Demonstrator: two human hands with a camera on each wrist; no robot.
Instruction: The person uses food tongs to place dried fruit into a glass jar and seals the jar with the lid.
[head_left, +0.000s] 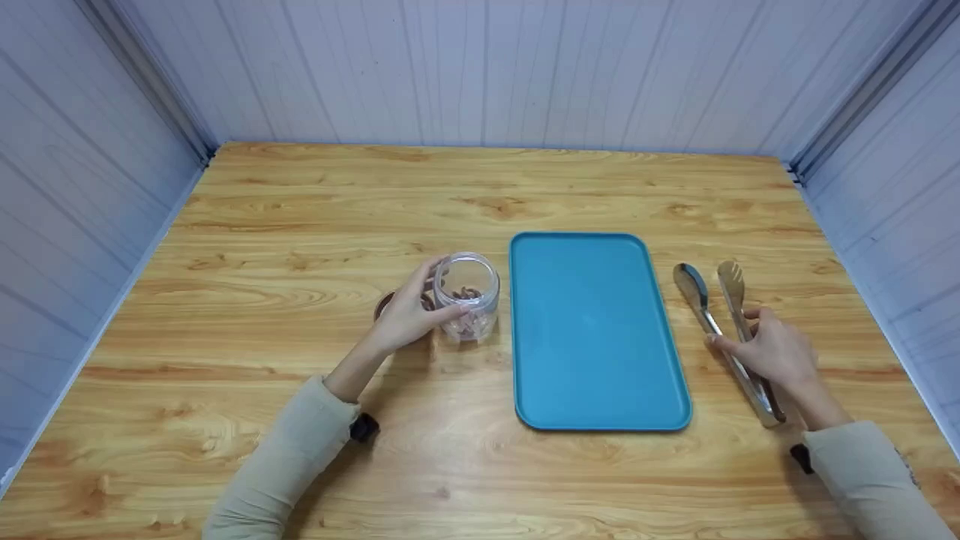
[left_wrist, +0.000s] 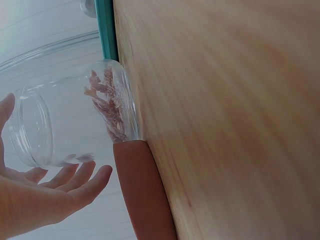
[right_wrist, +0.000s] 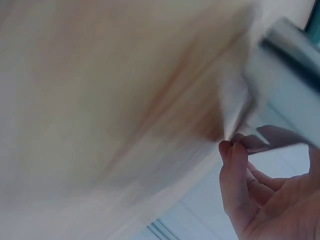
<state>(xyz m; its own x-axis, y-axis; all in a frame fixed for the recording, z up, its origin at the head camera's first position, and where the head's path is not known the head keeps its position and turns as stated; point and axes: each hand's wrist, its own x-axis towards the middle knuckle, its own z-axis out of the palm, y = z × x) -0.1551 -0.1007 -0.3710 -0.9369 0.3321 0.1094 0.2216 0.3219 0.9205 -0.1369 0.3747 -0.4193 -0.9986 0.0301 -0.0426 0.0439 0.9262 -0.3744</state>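
Note:
My left hand (head_left: 409, 315) holds a clear jar (left_wrist: 65, 115) that stands upright without a lid, its thumb at the near side near the rim and its fingers along the left and far side. Brown dried strips (left_wrist: 111, 107) lie at the bottom of the jar. A round brown lid (left_wrist: 145, 190) rests on the table against the jar's left, partly hidden behind the hand in the head view. At the right, my right hand (head_left: 784, 352) grips metal serving tongs (head_left: 718, 330) around their arms, thumb on the near arm. The tongs' spoon and fork ends are spread apart, pointing away.
Between the jar and the tongs lies a blue rectangular tray (head_left: 592, 330) with a low raised rim. The wood-grain table (head_left: 360, 195) is bounded by pale panelled walls (head_left: 517, 75) at the back and on both sides.

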